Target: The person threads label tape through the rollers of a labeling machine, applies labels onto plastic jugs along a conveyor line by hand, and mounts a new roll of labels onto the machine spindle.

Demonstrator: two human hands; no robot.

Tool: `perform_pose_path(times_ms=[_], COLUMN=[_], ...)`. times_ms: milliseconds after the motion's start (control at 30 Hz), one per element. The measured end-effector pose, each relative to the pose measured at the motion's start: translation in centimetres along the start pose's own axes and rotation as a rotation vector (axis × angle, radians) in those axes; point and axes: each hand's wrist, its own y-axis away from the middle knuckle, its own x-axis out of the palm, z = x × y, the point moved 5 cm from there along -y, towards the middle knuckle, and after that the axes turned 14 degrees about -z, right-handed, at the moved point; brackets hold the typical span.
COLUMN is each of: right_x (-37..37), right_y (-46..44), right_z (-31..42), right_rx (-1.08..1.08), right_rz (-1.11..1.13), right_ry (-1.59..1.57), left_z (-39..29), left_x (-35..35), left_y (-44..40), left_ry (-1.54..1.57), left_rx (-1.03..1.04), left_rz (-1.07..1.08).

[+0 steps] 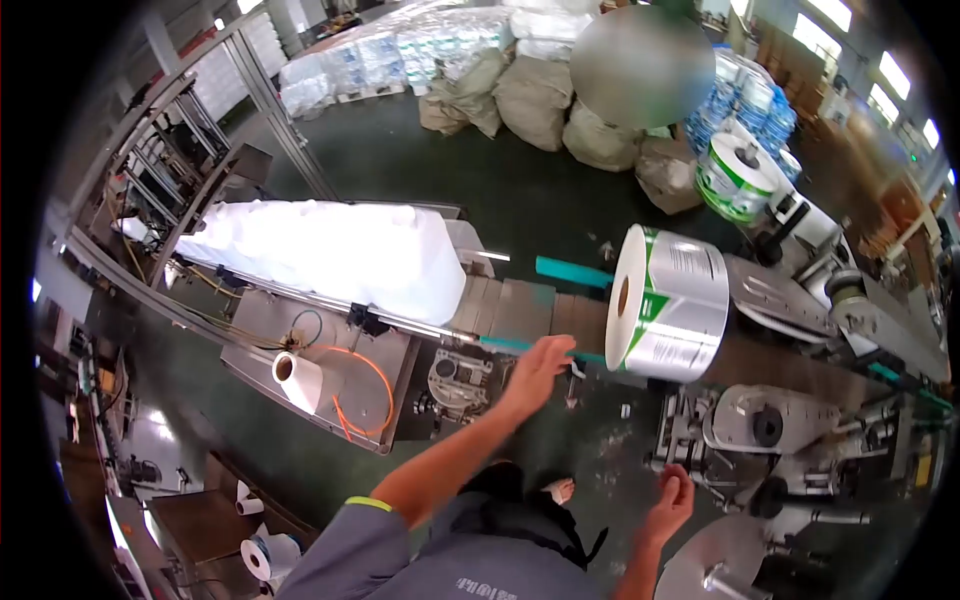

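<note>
My left hand (541,374) is stretched over the near edge of the conveyor (524,308), its fingers extended and holding nothing. Just to the right of it, a big roll of printed labels (668,305), white, green and silver, rests on its curved side on the conveyor. To the left, a row of white plastic jugs (330,255) stands pressed together between the rails. Lower down, my right hand (672,503) hangs beside the labelling machine (770,420) with its fingers curled in; I see nothing in them.
Another label roll (738,178) sits on the machine's far side. A round metal disc (712,562) is close to my right arm. A metal side table (345,385) carries a small white roll (298,382) and an orange hose. Sacks (535,100) lie beyond the conveyor.
</note>
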Motion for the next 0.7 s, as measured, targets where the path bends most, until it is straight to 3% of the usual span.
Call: perform_pose_path(times_ms=[133, 233, 267, 333, 400, 433, 500, 567, 600, 667, 700], right_x=[4.7, 8.9, 10.4, 13.1, 16.1, 16.5, 15.2, 16.3, 17.3, 19.4, 20.5], right_y=[-6.1, -11.0, -12.3, -14.5, -15.8, -16.1, -17.9, -18.7, -19.4, -21.2, -21.8], right_z=[8.3, 10.5, 11.0, 10.0, 9.9, 9.4, 5.7, 5.9, 6.4, 6.8, 8.0], right_rx=[-0.222, -0.211, -0.183, -0.031, -0.085, -0.01, 0.347, 0.315, 0.507, 0.629, 0.452], right_rz=[0.017, 0.082, 0.11, 0.067, 0.215, 0.177, 0.258, 0.149, 0.122, 0.301, 0.381], right_ry=[-0.002, -0.063, -0.063, -0.142, -0.046, 0.016, -0.226, -0.22, -0.31, -0.313, -0.132], left_z=[-3.3, -3.1, -2.5, -0.8, -1.1, -1.7, -0.9, -0.5, -0.5, 1.1, -0.9], left_x=[7.0, 9.8, 10.8, 11.4, 11.2, 11.0, 10.4, 11.0, 11.1, 11.6, 13.1], left_y=[-3.9, -6.8, -7.4, -8.9, -10.6, -10.2, -11.0, -11.7, -12.5, -13.2, -13.7], left_ry=[0.116, 0.111, 0.251, 0.24, 0.233, 0.213, 0.125, 0.151, -0.074, 0.139, 0.17], left_rx=[0.019, -0.042, -0.089, -0.085, -0.126, -0.162, -0.249, -0.44, -0.466, -0.713, -0.619], left_rz=[-0.112, -0.088, -0.085, -0.101, -0.107, -0.09, -0.134, -0.103, -0.068, 0.026, 0.085])
